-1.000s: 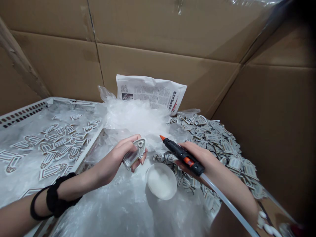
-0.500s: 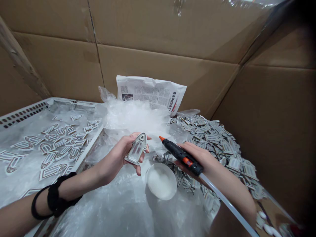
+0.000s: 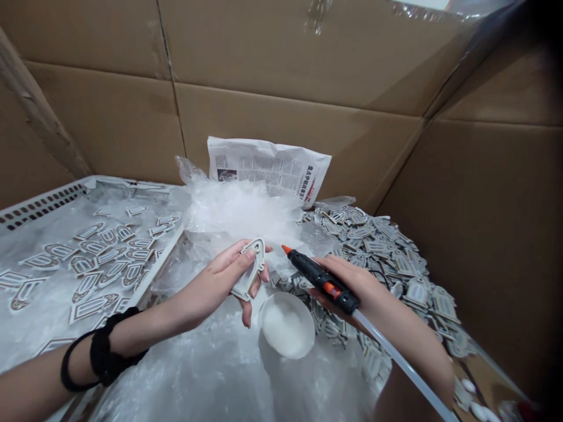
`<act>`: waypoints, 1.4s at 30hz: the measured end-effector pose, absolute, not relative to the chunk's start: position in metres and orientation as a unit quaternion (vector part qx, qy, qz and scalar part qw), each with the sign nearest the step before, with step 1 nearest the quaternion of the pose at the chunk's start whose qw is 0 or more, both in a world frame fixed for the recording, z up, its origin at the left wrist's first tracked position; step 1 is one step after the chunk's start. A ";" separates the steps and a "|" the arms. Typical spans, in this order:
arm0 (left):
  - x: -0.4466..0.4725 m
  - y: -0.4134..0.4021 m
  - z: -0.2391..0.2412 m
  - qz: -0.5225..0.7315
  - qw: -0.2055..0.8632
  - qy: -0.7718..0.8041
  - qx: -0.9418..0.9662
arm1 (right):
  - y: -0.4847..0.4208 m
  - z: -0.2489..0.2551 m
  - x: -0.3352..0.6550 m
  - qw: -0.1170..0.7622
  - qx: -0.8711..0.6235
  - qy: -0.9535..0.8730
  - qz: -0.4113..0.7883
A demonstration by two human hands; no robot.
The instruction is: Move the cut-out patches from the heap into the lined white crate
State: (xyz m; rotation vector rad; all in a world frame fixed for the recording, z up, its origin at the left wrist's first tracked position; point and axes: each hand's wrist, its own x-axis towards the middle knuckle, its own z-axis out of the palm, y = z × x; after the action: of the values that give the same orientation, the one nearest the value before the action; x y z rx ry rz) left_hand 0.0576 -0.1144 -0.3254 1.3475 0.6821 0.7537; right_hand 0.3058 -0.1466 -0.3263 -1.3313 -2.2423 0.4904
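Observation:
My left hand [image 3: 233,266] grips a small grey arch-shaped plaque [image 3: 248,275], thumb lying across its face and fingers behind it. In my right hand [image 3: 347,278] is a black hot glue gun [image 3: 314,272] with an orange nozzle, pointing up and left toward the plaque without touching it. A long translucent glue stick [image 3: 396,357] runs out of the gun's rear along my forearm. Just below and between both hands stands a round white bowl [image 3: 288,326] with white contents I cannot identify. The gun's handle and trigger are hidden by my fingers.
To the left, a white plastic crate [image 3: 57,202] lined with film carries several arch-shaped pieces [image 3: 90,284]. A heap of similar grey pieces [image 3: 382,240] lies at right. Behind are crumpled plastic film [image 3: 241,208], a newspaper [image 3: 268,164] and cardboard walls [image 3: 290,111].
My left hand has turned the plaque so it faces more sideways, and its thumb has moved onto the front. The glue gun stays almost where it was.

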 end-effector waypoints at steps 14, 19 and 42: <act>0.052 -0.127 -0.317 0.399 0.586 0.283 0.646 | -0.139 -0.334 0.314 0.240 -0.455 -0.842 0.163; 0.047 -0.128 -0.319 0.414 0.550 0.271 0.673 | -0.133 -0.339 0.316 0.251 -0.444 -0.847 0.153; 0.047 -0.120 -0.321 0.373 0.622 0.343 0.598 | -0.160 -0.313 0.300 0.406 -0.452 -0.794 -0.001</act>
State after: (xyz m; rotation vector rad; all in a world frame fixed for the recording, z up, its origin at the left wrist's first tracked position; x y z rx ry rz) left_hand 0.0475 -0.1201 -0.3206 1.3730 0.7880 0.8567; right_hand 0.3004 -0.1597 -0.3125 -1.1408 -2.0040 -0.0028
